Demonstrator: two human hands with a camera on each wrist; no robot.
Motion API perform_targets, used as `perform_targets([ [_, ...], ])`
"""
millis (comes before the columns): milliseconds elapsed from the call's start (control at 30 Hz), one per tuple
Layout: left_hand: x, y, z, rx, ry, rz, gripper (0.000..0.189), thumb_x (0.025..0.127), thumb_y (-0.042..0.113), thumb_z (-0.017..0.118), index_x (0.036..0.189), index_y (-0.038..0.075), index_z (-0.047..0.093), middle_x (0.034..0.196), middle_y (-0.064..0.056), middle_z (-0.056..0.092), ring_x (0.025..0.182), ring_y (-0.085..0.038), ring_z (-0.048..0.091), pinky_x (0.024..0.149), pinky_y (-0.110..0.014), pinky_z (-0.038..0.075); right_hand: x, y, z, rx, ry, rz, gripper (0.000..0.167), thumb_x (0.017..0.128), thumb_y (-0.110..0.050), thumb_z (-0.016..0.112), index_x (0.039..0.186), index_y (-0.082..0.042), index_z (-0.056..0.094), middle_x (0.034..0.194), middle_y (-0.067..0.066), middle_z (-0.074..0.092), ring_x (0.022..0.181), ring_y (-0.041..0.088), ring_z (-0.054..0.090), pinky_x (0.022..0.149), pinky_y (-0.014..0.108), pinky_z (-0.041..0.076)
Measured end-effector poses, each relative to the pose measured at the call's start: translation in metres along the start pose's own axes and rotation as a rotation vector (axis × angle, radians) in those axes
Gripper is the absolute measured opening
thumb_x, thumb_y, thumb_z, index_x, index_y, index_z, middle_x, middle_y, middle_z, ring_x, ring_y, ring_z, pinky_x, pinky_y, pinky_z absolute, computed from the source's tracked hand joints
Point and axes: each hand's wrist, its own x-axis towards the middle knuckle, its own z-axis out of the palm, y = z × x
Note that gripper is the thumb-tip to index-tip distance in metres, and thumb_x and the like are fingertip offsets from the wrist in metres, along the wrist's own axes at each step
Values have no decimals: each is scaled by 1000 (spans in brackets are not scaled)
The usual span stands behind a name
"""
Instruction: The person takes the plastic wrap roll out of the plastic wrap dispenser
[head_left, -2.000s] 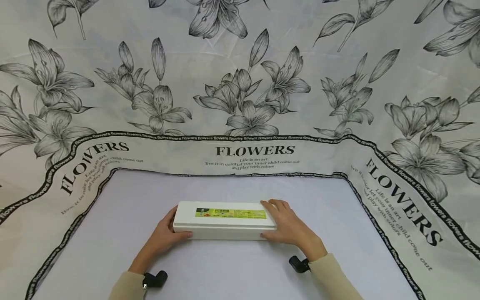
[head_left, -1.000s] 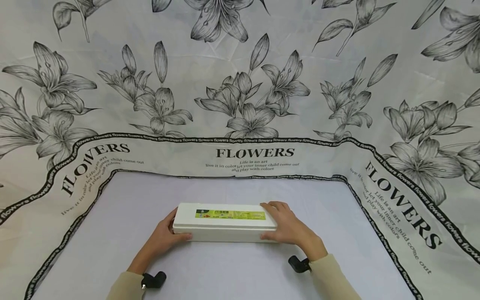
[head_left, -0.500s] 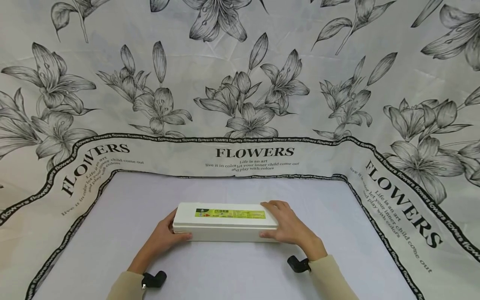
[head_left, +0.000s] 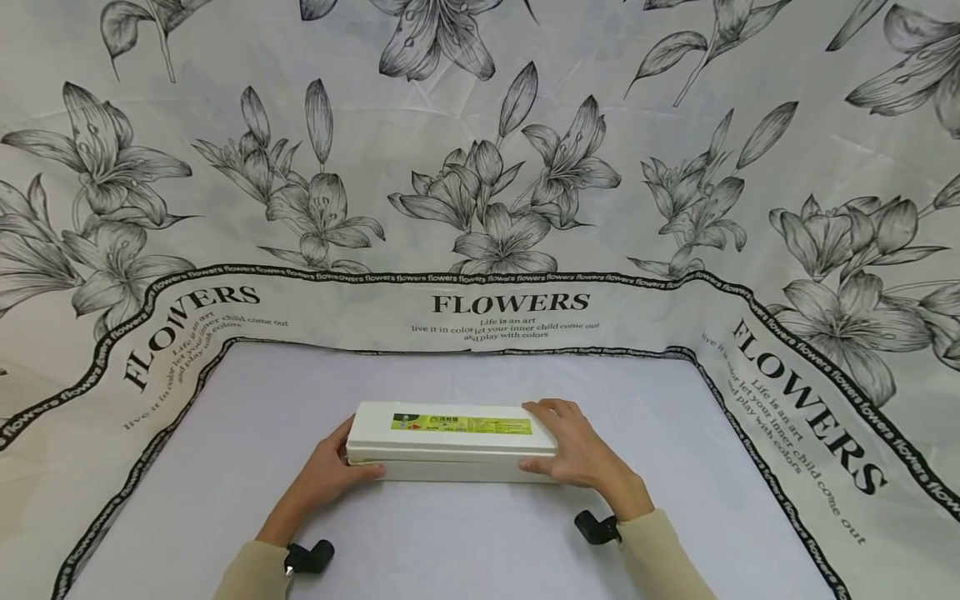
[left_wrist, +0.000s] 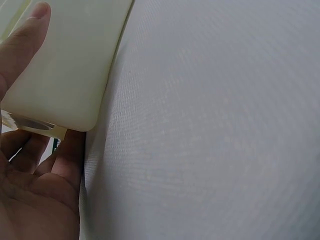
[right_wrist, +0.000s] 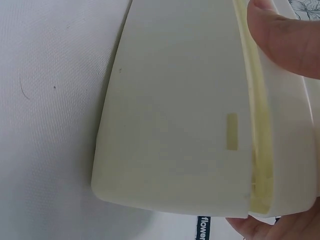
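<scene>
A long white cling film box [head_left: 450, 472] with a lid [head_left: 450, 446] and a green-yellow label stands on the white cloth. My left hand [head_left: 330, 467] grips its left end; in the left wrist view the thumb [left_wrist: 25, 45] lies along the front wall and the fingers reach round the end. My right hand [head_left: 573, 446] holds the lid at the right end, thumb low on its front edge and fingers over the top. The right wrist view shows a gap between lid and base, with a yellowish inner rim [right_wrist: 262, 165] showing. The box's contents are hidden.
The white cloth [head_left: 465, 542] covers the table around the box. Behind and at both sides rises a floral printed cloth [head_left: 510, 304] with black-edged borders. A small black camera [head_left: 311, 557] sits at the left wrist, another black camera [head_left: 596, 527] at the right.
The front edge of the lid has risen slightly, with a seam opening above the base. My right thumb has shifted a little upward with it; the left hand keeps its hold.
</scene>
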Motion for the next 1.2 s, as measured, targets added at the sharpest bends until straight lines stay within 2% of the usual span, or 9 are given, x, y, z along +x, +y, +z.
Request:
perform_targets([
  [467,0,0,0,5,-9,-2,112,76,29,93,164,11,26,160,-15,45,142,-32,50,103,-19,45,0,1,-1,10,-2,25,88,76,-48,83,152,-18,51,148,17,51,139,37,45,110,64,40],
  [667,1,0,0,54,-5,7,108,78,31,92,162,7,29,161,-17,42,150,-35,39,115,-40,40,4,2,-8,2,21,26,87,77,-49,82,152,-18,50,149,18,51,140,40,44,109,68,39],
  [800,1,1,1,35,-4,-17,110,78,30,92,163,8,26,162,-18,40,150,-37,40,114,-49,41,3,4,-11,10,19,33,88,77,-49,82,153,-18,49,149,18,50,141,41,42,109,68,38],
  [967,2,0,1,12,-5,-23,109,78,27,92,163,8,26,162,-20,40,148,-38,42,112,-47,45,1,6,-13,22,33,40,89,77,-49,82,153,-18,49,151,19,49,142,41,41,110,69,37],
  [1200,2,-2,0,-33,-13,-15,106,79,23,91,163,10,27,161,-19,41,146,-36,45,110,-39,47,-3,10,-13,41,46,50,90,77,-52,82,154,-17,48,151,19,48,142,41,40,109,70,37],
])
